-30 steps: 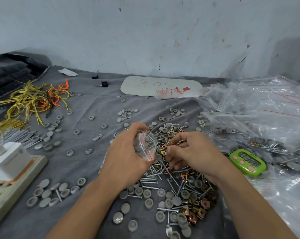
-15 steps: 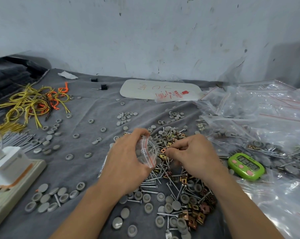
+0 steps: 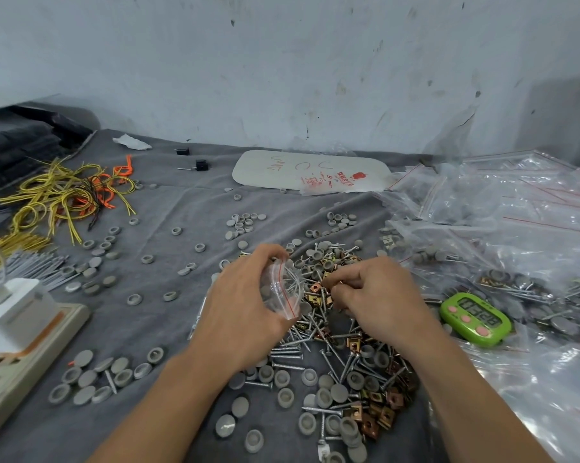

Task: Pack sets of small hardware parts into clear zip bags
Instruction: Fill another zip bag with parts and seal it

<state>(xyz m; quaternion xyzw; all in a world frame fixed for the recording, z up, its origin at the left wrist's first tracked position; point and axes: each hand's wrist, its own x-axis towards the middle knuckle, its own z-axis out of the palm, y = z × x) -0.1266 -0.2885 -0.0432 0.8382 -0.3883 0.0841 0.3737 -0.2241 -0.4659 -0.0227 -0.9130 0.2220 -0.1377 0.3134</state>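
Left hand [image 3: 245, 315]: curled round one clear zip bag [image 3: 281, 289], mouth open, screws [image 3: 293, 284] and grey caps [image 3: 266, 291] inside, over the parts pile [image 3: 348, 379] mid-worktop [image 3: 168, 329]. Right hand [image 3: 378, 295]: fingers curled into brass clips [image 3: 317, 295]; grasp cannot be told. One green timer [image 3: 475, 319]. Filled bags [image 3: 515, 248] heaped right, uncounted.
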